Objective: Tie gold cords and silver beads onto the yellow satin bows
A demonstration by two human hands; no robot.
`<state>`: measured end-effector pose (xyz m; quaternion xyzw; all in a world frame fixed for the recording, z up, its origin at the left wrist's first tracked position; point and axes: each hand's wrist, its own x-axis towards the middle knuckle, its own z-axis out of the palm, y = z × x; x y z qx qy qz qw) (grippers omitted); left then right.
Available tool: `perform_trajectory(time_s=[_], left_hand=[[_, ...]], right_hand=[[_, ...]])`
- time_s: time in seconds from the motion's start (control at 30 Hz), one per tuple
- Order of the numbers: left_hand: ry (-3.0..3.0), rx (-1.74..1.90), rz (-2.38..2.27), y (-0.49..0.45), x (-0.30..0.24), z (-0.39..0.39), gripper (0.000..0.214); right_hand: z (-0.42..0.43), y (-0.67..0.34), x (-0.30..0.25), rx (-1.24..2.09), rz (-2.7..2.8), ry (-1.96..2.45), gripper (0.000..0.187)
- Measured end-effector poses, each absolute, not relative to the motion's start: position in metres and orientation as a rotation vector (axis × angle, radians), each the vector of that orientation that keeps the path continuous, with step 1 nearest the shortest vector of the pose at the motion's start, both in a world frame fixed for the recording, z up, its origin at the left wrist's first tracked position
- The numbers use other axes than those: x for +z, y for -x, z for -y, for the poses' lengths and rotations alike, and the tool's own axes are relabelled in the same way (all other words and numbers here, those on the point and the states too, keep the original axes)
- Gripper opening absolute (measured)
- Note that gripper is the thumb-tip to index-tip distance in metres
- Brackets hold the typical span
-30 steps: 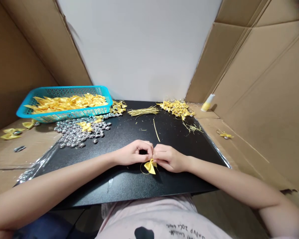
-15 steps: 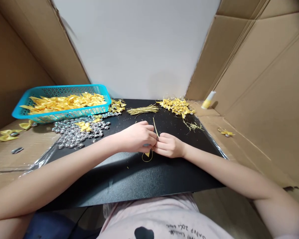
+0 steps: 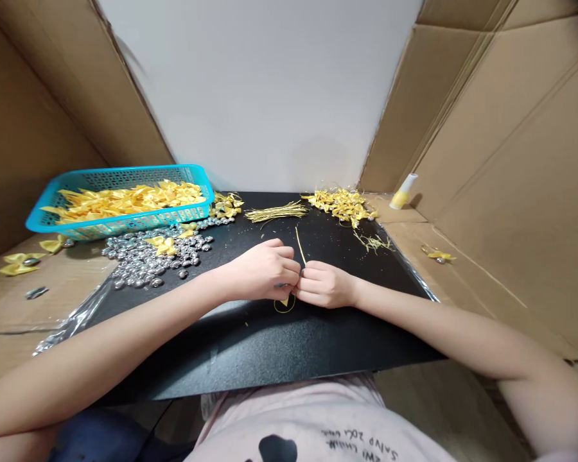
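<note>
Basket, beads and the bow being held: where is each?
basket (image 3: 125, 226), head view, front wall.
beads (image 3: 139, 260), head view, middle of the pile.
bow (image 3: 285, 300), head view, its visible yellow tip.

We take this for a makeshift piecework station for small handicraft rather than a fitted workshop. Plain cardboard panels (image 3: 510, 128) wall it in on both sides, a bare white wall (image 3: 270, 96) closes the back, and a black board (image 3: 270, 346) laid over flattened cardboard serves as worktop. Stock lies in bulk. A teal basket (image 3: 125, 224) at the far left corner is heaped with yellow ribbon bows (image 3: 125, 199), with silver beads (image 3: 144, 256) spread just in front. Gold threads (image 3: 277, 212) lie bundled at the far edge, threaded bows (image 3: 341, 204) are piled at the far right corner, and a small bottle (image 3: 403, 191) stands beyond.
</note>
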<state>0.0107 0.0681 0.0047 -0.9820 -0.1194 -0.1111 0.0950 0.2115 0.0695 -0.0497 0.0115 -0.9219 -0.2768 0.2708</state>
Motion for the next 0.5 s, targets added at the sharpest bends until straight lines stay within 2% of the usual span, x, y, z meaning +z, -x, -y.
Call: perform_trajectory(time_s=[0.3, 0.5], left_hand=[[2.943, -0.456, 0.428, -0.01, -0.007, -0.069, 0.016], [3.144, -0.696, 0.75, -0.001, -0.019, -0.06, 0.007]], right_hand=[[-0.069, -0.212, -0.05, -0.768, 2.522, -0.001, 0.033], [-0.068, -0.213, -0.049, -0.781, 2.527, 0.004, 0.028]])
